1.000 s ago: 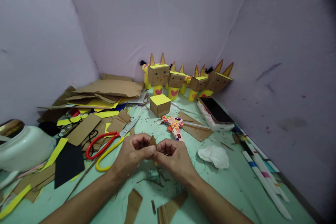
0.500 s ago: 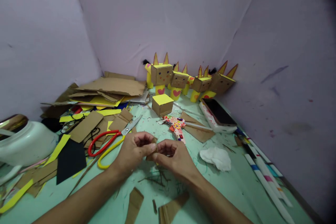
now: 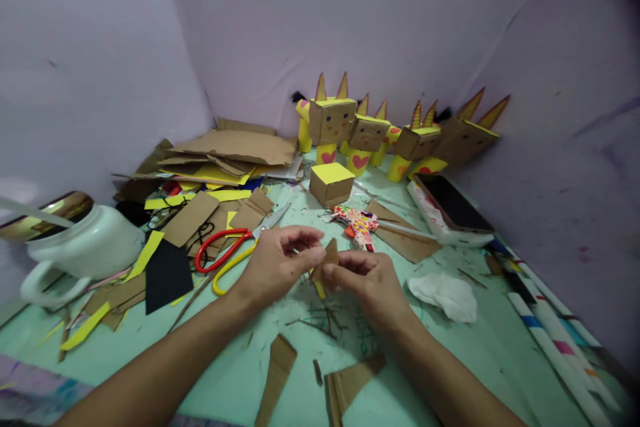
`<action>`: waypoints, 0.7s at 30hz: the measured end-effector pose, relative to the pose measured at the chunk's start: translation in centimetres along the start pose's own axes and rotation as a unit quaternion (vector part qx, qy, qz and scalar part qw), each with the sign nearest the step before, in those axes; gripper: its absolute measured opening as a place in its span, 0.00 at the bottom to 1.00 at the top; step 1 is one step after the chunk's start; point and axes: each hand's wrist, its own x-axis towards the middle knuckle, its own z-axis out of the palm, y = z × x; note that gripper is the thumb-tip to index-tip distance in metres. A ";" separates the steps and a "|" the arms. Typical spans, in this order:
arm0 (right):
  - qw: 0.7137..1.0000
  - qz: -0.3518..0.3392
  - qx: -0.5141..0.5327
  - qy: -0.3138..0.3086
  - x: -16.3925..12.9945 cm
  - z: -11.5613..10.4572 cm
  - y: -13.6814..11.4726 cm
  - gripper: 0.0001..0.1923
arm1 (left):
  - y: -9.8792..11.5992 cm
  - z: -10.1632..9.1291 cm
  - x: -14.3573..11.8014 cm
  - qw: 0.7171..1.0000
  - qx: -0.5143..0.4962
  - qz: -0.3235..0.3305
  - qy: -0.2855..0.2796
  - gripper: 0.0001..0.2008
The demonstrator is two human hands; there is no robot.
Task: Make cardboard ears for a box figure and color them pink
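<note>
Scissors (image 3: 235, 250) left of hands, tissue (image 3: 444, 294) right, figures (image 3: 395, 133) behind.

Scissors (image 3: 235, 250), white jug (image 3: 83, 247), phone (image 3: 453, 203), crumpled tissue (image 3: 443, 295).

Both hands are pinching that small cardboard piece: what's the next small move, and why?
Probably keep creasing the small cardboard piece: the left hand and right hand pinch it between them above the table, and it looks only partly folded.

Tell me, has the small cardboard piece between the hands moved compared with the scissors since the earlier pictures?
Cannot tell: the camera shifted. The cardboard piece sits beside the scissors, between left hand and right hand.
</note>
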 end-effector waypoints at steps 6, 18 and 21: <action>0.978 0.012 0.167 0.123 0.9 -1.0 0.1 0.10 | 2.2 -6.4 0.1 0.934 0.331 0.090 0.096 0.07; 0.940 -0.044 0.295 0.163 0.4 -0.1 -1.4 0.10 | -2.1 -7.5 -0.2 0.777 0.628 -0.037 -0.036 0.23; 0.939 -0.041 0.297 0.170 0.5 -0.5 -1.3 0.11 | -1.0 -8.1 0.0 0.830 0.557 -0.032 0.001 0.24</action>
